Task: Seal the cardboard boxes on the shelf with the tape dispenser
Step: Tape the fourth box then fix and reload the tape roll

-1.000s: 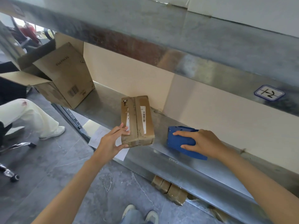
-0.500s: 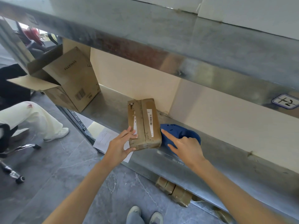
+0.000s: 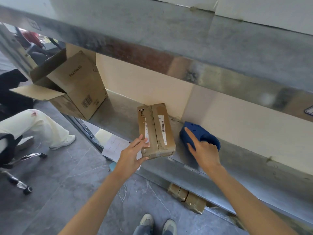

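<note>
– Both hands are at the shelf. What do they do?

– Left hand holds the near left corner of the box. Its fingers are spread on top and its thumb is on the front face. Right hand grips the dispenser. 1 finger lies straight along it and the others curl round it.

– Where is the box?

– It lies flat on the shelf. Its near end is right at the front edge. Its far end is close to the cream back board.

– And the dispenser?

– It is blue. It sits on the shelf just beside the box, on the right, with a small gap between them.

– Is there room to move?

– Yes. Bare shelf lies between the box and the big box. A long bare strip runs off to the right of the dispenser. The top shelf hangs over it all.

– What about the big box?

– It stands at the left end with its flaps open. 1 flap sticks out past the shelf end.

– Count for me.

– 2 hands, 2 boxes on this shelf, 1 dispenser. 1 paper sheet lies lower down by the left hand. Brown packs lie under the shelf, and I cannot count them. 2 shoes stand on the floor. On the left are 1 leg in pale trousers and 1 chair.
</note>
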{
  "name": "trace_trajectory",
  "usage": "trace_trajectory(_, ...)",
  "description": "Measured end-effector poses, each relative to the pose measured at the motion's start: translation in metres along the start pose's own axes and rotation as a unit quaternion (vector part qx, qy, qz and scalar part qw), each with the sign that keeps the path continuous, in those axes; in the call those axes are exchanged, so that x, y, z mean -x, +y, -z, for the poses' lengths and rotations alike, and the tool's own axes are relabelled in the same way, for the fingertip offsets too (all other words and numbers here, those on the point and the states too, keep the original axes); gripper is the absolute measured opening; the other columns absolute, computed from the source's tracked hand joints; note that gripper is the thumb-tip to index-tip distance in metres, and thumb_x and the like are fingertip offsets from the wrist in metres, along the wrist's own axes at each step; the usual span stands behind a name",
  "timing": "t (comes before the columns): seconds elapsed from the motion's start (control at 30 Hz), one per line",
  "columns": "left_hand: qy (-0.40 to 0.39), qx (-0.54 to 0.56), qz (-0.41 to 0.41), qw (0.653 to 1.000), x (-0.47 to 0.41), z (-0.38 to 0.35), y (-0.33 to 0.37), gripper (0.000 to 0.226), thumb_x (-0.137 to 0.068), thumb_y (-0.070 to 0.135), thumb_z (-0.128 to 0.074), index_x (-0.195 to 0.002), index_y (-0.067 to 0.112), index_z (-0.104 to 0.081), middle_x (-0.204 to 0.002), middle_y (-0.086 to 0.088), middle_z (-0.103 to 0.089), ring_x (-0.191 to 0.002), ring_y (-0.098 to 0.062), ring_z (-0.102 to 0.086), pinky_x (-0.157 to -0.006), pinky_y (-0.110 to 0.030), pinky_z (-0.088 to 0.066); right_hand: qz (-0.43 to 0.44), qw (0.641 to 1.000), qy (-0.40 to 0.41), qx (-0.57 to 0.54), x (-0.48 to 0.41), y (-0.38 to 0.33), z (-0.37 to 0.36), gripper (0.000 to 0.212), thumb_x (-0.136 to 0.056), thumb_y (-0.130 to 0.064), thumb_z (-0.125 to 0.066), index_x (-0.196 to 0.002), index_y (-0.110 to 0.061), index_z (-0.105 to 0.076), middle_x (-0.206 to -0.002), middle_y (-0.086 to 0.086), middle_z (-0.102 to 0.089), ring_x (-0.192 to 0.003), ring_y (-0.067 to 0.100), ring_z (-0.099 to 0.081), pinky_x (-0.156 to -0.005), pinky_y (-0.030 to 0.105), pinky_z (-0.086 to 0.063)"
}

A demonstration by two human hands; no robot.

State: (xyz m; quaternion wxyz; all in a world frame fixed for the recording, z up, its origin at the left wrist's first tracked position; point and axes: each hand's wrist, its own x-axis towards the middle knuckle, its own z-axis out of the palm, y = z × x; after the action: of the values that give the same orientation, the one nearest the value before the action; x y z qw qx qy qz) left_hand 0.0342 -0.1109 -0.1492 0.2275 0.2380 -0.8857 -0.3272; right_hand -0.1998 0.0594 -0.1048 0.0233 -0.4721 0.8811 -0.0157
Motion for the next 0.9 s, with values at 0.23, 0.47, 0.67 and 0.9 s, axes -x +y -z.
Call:
trace_trajectory(0.23,0.008,0.000,0.011,1.000,0.000,-0.001,0.003,0.055,-0.066,0.008,-0.091,-0.115,0.018,-0.068,-0.135,0.006,-0.061,-0.138,-0.009,-0.046,-0.105,-0.034,-0.049,-0.038,0.996,-0.014,-0.084,-0.010,0.027,-0.002,0.072,-0.099,-0.025,-0.054,-0.156,-0.040,-0.013,-0.048,-0.002,-0.039,-0.040,0.013,-0.038,-0.036,0.024,-0.023)
trace_trajectory(0.47,0.009,0.005,0.017,1.000,0.000,-0.001,0.002,0.057,-0.066,0.010,-0.091,-0.117,0.019,-0.068,-0.135,0.008,-0.061,-0.138,-0.008,-0.045,-0.105,-0.037,-0.050,-0.044,0.985,0.002,-0.166,-0.019,0.045,-0.006,0.082,-0.098,-0.029,-0.060,-0.154,-0.045,-0.003,-0.048,0.001,-0.041,-0.040,0.014,-0.037,-0.040,0.034,-0.037)
trace_trajectory(0.67,0.007,0.002,0.004,1.000,0.000,0.000,0.002,0.055,-0.066,0.009,-0.091,-0.114,0.021,-0.067,-0.135,0.011,-0.060,-0.139,-0.005,-0.044,-0.101,-0.034,-0.053,-0.072,0.985,-0.010,-0.159,-0.019,0.042,-0.003,0.090,-0.093,-0.038,-0.065,-0.155,-0.043,0.000,-0.064,0.005,-0.058,-0.053,0.019,-0.056,-0.049,0.036,-0.048)
trace_trajectory(0.9,0.000,-0.007,0.005,1.000,0.000,0.002,0.002,0.055,-0.069,0.010,-0.090,-0.117,0.021,-0.065,-0.138,0.011,-0.058,-0.140,-0.002,-0.040,-0.100,-0.035,-0.054,-0.055,0.986,0.005,-0.160,-0.013,0.042,-0.004,0.093,-0.089,-0.049,-0.067,-0.157,-0.038,-0.005,-0.072,0.001,-0.057,-0.063,0.016,-0.056,-0.049,0.033,-0.047)
